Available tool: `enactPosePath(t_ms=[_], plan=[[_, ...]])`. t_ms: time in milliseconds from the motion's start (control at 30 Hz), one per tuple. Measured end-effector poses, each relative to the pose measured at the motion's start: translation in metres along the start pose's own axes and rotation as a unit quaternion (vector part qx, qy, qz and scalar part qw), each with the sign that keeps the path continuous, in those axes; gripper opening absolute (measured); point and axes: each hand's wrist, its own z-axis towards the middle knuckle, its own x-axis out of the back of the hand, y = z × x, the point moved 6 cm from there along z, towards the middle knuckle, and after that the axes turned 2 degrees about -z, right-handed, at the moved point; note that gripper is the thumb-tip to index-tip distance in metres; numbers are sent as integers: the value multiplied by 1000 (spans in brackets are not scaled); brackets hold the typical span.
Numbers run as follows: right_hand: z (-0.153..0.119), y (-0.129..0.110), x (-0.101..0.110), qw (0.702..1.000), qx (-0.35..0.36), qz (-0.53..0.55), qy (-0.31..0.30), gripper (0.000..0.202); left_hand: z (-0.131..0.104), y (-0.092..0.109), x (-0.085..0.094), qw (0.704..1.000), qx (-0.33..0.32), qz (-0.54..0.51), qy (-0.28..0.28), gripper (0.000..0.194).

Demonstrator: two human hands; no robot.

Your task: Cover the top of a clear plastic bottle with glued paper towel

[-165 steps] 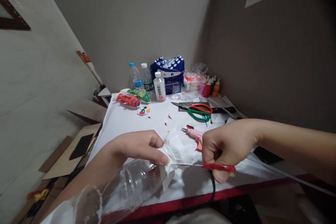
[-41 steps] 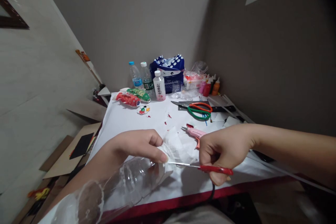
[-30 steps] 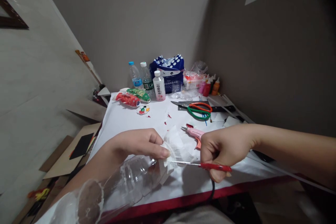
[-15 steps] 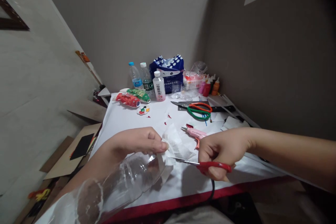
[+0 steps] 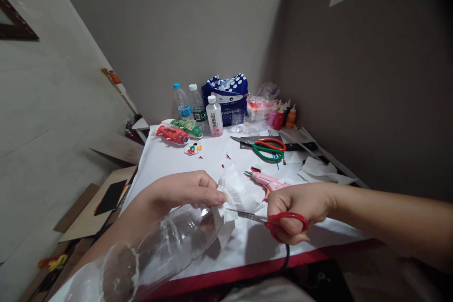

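Between the thumb and fingers of my left hand (image 5: 189, 189) is pinched a thin white tissue (image 5: 238, 192), wrinkled and hanging down in front. Below this hand and along the forearm lies a clear plastic bottle (image 5: 179, 238), its narrow end beside the tissue. Whether the hand also grips the bottle I cannot tell. Wrapped in my right hand (image 5: 300, 200) are red-handled scissors (image 5: 272, 226), fingers through the loops. The blades are parted slightly and point left at the tissue's lower part. A pink glue gun (image 5: 267, 180) lies just behind my right hand.
Large scissors with green and orange handles (image 5: 268, 153) lie across a dark blade. Upright bottles (image 5: 214, 120), a blue bag (image 5: 235, 112) and paint bottles (image 5: 279, 119) line the back. Red (image 5: 173, 135) and green (image 5: 189, 127) decorated bottles lie left. A cord (image 5: 286, 257) crosses the table's front edge.
My right hand has turned and dropped slightly, and the scissor handles and blades have spread apart. My left hand, the tissue and the bottle have hardly moved.
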Motion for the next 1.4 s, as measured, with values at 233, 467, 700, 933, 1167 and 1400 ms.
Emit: enactPosePath(t_ms=[233,467,700,933,1167,1400], plan=[[1,1,0,1000,3,5,-1,40,2,-3,-2,1000,11,-15,-11,43],[5,2,-3,999,7,12,-31,51,2,-7,0,999,26,-25,7,37],[11,8,-5,998,34,31,-36,55,2,-2,-2,999,24,-27,2,43],[15,7,-7,998,55,24,-28,49,-1,-4,-5,998,38,-54,16,38],[9,3,-1,998,17,-50,-19,35,3,-2,-8,998,30,-49,-25,41],[-11,-23,-12,969,-67,-224,78,35,1,-2,-7,998,29,-50,-24,41]])
